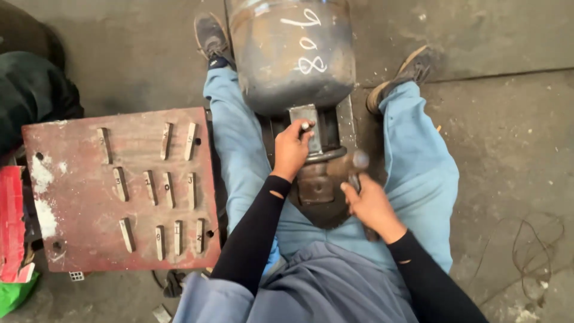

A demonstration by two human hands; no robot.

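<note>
Steel punch (305, 127): short rod, pinched upright in the left hand (291, 151), fingers closed round it, tip set on the grey metal plate (308, 119) at the collar of the gas cylinder (291, 51). Cylinder lies on the floor between the person's legs, gripped in a dark clamp (323, 179).

Right hand (372, 206): fingers wrapped round a hammer handle, hammer head (359, 160) blurred, just right of the punch and below it.

Risks, as judged:
- hammer face close to the left knuckles; an off-centre blow could land on the fingers
- punch tilted or loosely held could skid off the plate and leave a slurred mark
- round cylinder could roll if the clamp is slack

Counts:
- cylinders: one
- hammers: one
- punches in hand: one
- spare stamps (169, 189) lying on the red board (72, 179) to the left: about twelve, in three rows
- shoes in view: two

Left edge: red box (11, 221), green scrap (15, 296), dark cloth. Loose wire (532, 245) on the floor to the right
</note>
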